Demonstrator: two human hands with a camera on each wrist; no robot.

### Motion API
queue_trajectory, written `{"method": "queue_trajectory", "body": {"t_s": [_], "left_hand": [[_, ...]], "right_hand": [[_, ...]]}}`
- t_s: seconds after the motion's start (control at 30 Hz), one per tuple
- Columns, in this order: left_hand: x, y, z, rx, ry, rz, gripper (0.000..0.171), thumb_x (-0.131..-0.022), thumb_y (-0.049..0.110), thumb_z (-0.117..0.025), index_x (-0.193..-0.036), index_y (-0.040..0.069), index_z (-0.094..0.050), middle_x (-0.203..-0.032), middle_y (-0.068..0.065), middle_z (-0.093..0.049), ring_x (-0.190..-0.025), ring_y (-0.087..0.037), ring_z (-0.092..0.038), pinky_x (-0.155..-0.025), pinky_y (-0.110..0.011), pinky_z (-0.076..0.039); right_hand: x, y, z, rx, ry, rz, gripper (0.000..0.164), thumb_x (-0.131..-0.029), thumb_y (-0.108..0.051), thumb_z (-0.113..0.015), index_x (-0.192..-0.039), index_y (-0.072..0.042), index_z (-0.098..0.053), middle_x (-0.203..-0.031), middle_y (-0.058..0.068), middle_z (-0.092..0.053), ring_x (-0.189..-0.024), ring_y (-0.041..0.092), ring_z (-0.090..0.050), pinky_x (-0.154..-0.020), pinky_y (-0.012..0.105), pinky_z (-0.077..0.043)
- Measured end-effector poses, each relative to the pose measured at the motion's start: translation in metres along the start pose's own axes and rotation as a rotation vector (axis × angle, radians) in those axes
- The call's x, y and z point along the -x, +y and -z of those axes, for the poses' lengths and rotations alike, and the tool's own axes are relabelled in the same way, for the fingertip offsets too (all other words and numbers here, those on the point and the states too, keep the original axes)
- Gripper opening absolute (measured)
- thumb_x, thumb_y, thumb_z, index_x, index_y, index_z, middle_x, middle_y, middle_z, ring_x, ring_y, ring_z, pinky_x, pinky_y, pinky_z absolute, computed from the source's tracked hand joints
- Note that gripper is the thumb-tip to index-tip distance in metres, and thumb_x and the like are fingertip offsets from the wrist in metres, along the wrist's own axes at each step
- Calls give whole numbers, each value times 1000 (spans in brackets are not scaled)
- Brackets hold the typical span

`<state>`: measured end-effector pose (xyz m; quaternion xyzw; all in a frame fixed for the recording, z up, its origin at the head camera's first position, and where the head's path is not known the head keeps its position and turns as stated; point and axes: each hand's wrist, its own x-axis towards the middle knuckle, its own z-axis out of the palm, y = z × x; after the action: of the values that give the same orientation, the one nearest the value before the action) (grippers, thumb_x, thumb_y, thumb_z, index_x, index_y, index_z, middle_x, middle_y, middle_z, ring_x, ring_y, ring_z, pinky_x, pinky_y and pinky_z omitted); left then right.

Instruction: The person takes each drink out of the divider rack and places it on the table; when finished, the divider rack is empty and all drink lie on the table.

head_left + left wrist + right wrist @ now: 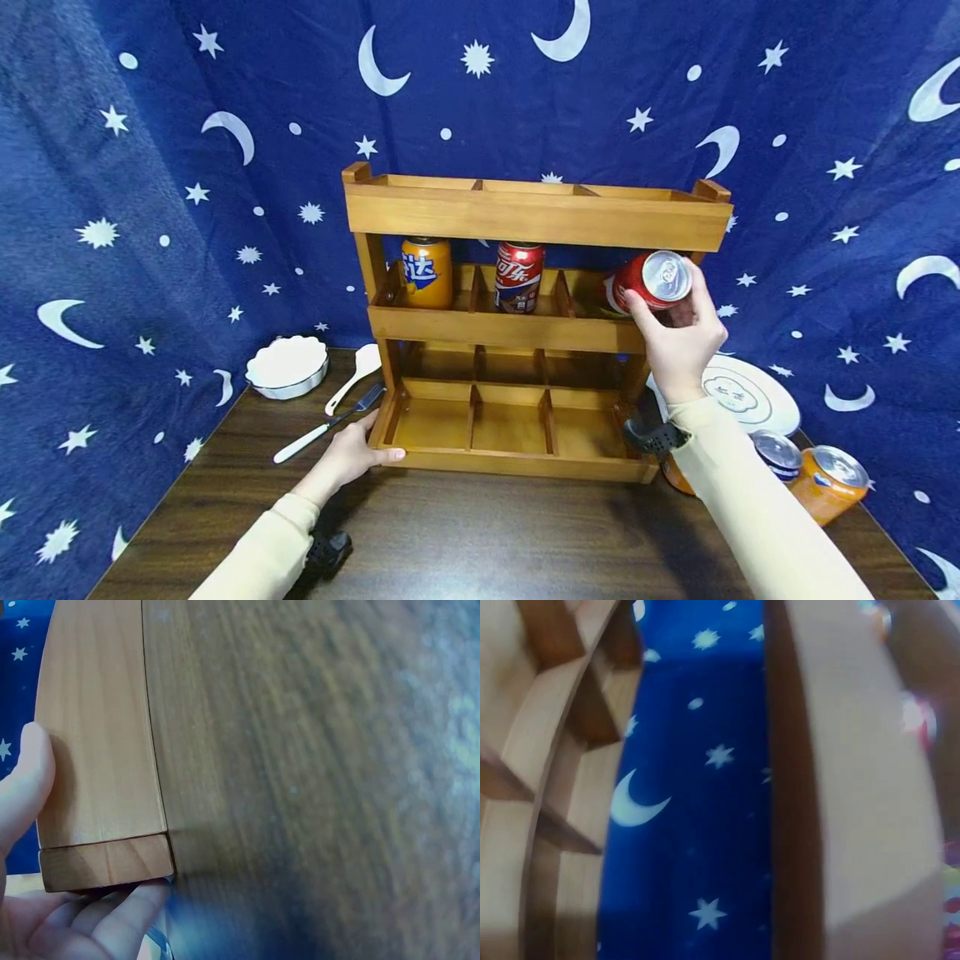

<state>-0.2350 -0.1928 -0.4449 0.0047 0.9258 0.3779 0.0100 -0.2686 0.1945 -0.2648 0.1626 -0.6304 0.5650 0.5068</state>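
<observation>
A three-tier wooden shelf (pixel 498 327) with divided compartments stands on the table. My left hand (pixel 356 450) grips its lower left corner; in the left wrist view the thumb lies along one side of the wooden end (pixel 97 750) and the fingers curl beneath. With my right hand (pixel 684 342), I hold a red can (pixel 633 282) by its top end. That can tilts, lid toward me, its base inside the middle tier's right compartment. An orange can (pixel 429 279) stands in that tier's left compartment and a red cola can (pixel 519 279) in its middle one.
Left of the shelf are a white scalloped dish (pixel 288 364), a white spoon (pixel 365 362) and a white-handled fork (pixel 315 435). On the right, a white plate (pixel 757 396) leans behind an orange can (pixel 828 487) and a silver-topped can (pixel 777 457). Another orange can (pixel 677 477) is partly hidden by my sleeve.
</observation>
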Motion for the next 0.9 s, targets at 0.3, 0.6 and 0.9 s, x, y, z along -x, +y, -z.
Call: {"method": "queue_trajectory", "body": {"t_s": [0.3,0.6,0.9], "left_hand": [[-2,2,0,-17,-12,-9,95,-62,46,-74,-134,0,-32,-119,-25,-53,-108,-37,-50,-89,-49,-39],[2,-1,4,-39,-27,7,97,-62,49,-73,-135,0,-31,-121,-27,-50,-111,-41,-46,-89,-51,-37],[-2,-1,1,-31,-39,-14,94,-63,47,-73,-134,2,-32,-117,-25,-54,-108,-40,-49,-88,-51,-39]], "right_hand": [[11,-38,48,-150,3,20,55,-60,12,-71,-112,7,-55,-107,19,-60,-93,20,-61,-78,20,-49],[51,-31,124,-103,-198,-198,57,-60,23,-64,-114,13,-50,-105,7,-64,-84,8,-63,-71,13,-48],[106,-9,173,425,-262,-351,61,-56,12,-75,-113,-1,-57,-91,-25,-62,-76,-7,-62,-63,7,-46]]}}
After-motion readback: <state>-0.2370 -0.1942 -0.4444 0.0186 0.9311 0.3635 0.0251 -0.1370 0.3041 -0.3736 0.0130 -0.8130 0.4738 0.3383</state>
